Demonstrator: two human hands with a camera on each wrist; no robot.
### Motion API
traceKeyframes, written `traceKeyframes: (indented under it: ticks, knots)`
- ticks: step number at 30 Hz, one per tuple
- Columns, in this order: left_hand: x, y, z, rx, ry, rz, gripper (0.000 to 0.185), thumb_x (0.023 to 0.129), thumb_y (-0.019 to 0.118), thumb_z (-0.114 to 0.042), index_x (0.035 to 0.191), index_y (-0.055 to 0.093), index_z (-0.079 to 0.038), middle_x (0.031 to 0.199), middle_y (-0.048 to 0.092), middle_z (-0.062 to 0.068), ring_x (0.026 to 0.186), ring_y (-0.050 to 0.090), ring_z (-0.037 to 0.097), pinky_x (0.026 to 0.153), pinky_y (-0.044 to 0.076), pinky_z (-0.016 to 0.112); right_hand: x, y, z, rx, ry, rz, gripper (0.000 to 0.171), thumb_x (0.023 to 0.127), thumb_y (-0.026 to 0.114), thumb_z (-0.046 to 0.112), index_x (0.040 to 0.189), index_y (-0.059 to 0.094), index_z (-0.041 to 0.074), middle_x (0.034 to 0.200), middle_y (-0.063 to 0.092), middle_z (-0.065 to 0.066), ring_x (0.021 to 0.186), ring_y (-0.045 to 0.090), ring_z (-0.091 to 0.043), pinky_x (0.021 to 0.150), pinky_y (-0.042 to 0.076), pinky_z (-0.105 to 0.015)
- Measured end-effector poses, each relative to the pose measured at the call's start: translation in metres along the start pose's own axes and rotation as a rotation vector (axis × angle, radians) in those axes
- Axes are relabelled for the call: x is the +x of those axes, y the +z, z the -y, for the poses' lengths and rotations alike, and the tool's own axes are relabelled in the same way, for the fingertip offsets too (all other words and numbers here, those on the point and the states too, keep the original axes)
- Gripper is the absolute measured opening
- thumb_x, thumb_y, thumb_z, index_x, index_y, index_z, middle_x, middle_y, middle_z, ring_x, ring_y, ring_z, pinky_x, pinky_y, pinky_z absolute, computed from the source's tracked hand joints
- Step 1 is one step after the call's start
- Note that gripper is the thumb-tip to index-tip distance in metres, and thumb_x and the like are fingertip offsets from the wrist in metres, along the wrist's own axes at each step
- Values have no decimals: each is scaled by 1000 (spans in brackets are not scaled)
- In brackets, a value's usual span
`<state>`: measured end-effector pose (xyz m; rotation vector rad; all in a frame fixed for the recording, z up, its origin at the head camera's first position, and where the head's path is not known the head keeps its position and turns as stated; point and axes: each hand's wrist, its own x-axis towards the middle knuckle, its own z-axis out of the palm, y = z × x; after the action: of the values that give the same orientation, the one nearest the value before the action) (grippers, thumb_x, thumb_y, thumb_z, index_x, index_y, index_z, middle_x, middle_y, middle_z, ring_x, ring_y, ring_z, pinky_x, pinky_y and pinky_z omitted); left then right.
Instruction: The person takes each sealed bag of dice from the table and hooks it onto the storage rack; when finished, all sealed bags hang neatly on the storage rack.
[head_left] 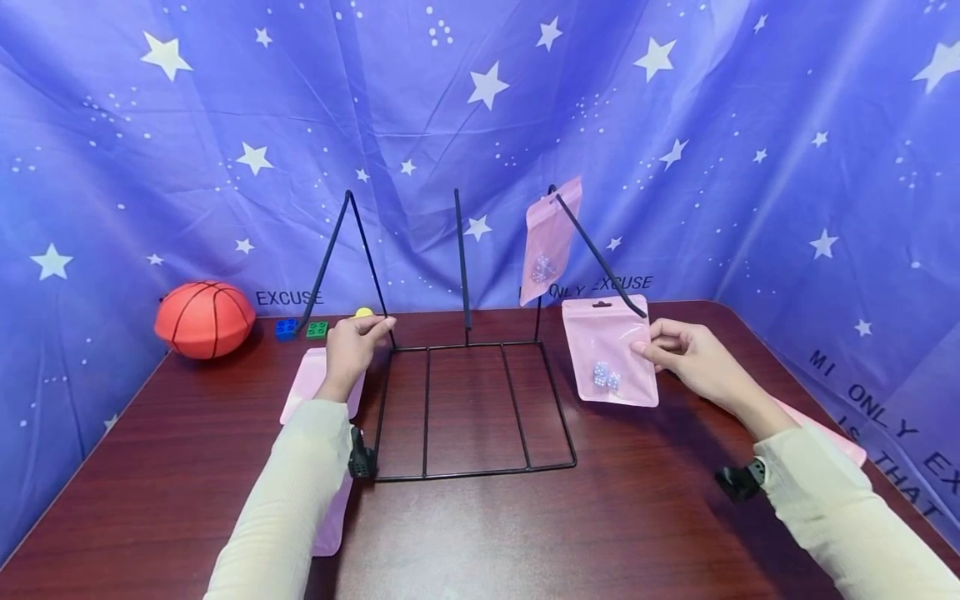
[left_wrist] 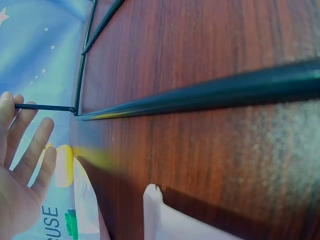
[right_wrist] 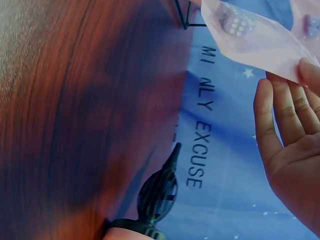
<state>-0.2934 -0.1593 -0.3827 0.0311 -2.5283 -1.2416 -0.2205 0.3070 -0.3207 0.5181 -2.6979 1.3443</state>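
A black wire rack (head_left: pixel 427 408) stands on the dark wooden table (head_left: pixel 600 517), with three thin rods rising from its back edge. My left hand (head_left: pixel 360 337) pinches the foot of the left rod; in the left wrist view that rod (left_wrist: pixel 45 107) ends at my fingers (left_wrist: pixel 30 145). Pinched by its right edge in my right hand (head_left: pixel 675 346) is a pink pouch (head_left: pixel 609 350) with dice inside, upright just right of the rack, its top corner behind the right rod's lower end. Another pink pouch (head_left: pixel 551 237) hangs high on that right rod. The right wrist view shows the held pouch (right_wrist: pixel 250 40) at my fingertips (right_wrist: pixel 280 115).
More pink pouches lie flat under my left forearm (head_left: pixel 318 383) and under my right forearm (head_left: pixel 832 437). At the back left sit an orange ball (head_left: pixel 204 318), a blue block (head_left: pixel 286 327), a green block (head_left: pixel 317 329) and a small yellow thing (head_left: pixel 363 313). A starry blue cloth backs the table.
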Motion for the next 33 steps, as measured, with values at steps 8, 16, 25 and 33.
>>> traceKeyframes:
  ticks: [8,16,25,33]
  knots:
    - [0,0,0,-9,-3,7,35,99,69,-31,118,76,-2,95,75,20,89,75,33,83,53,47,-17,-6,16,-40,-50,-42,9,99,67,12,102,64,4,89,77,3,76,61,-3,64,41,-21]
    - [-1,-2,-1,-4,-7,8,36,99,69,-32,118,76,-2,95,75,21,90,75,34,84,52,48,-36,-11,36,-21,-120,-54,4,99,66,5,103,65,7,87,76,3,69,61,-3,57,42,-22]
    - [-1,-1,0,0,-7,-2,36,99,70,-33,117,76,-3,92,76,20,93,74,36,88,51,49,-59,-10,60,2,-178,-69,14,95,65,-5,106,69,4,90,76,-1,79,68,-6,71,49,-18]
    - [-1,-1,1,-3,5,-10,35,98,70,-32,116,77,-3,91,76,19,95,73,36,92,50,50,-76,-10,78,-27,-280,-141,30,86,68,-16,106,73,5,90,76,4,82,70,-4,70,50,-15]
